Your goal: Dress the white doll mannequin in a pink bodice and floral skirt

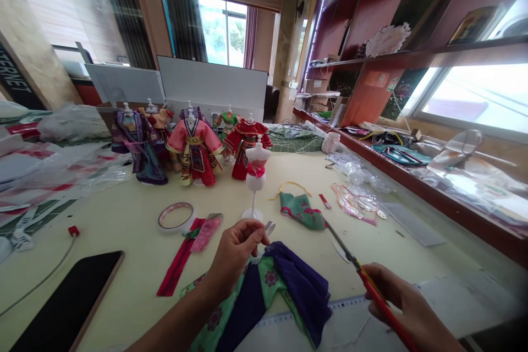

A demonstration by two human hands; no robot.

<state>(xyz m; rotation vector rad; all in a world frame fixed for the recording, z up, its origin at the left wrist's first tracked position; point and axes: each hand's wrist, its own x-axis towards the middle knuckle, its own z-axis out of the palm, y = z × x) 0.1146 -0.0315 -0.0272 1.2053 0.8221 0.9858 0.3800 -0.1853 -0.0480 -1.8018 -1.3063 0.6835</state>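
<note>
My left hand (237, 250) is closed in a pinch on a short whitish strip (270, 227), perhaps tape, whose end curls up past the fingertips. Just below it lies a small doll garment (295, 275) in purple and flowered green. My right hand (402, 300) grips red-handled scissors (350, 258), their blades pointing up and to the left; the blades look closed. Beyond my left hand stands a white mini dress form (256, 176) with pink-red cloth round its chest. A green and pink cloth piece (302, 210) with a yellow cord lies to its right.
Several dressed doll forms (193, 148) stand at the back. A tape roll (176, 216), a red ribbon (177, 267) and a phone (70, 297) lie to the left. Right of centre are bagged threads (357, 201) and a clear plate (410, 224). A ruler (348, 302) lies beneath the garment.
</note>
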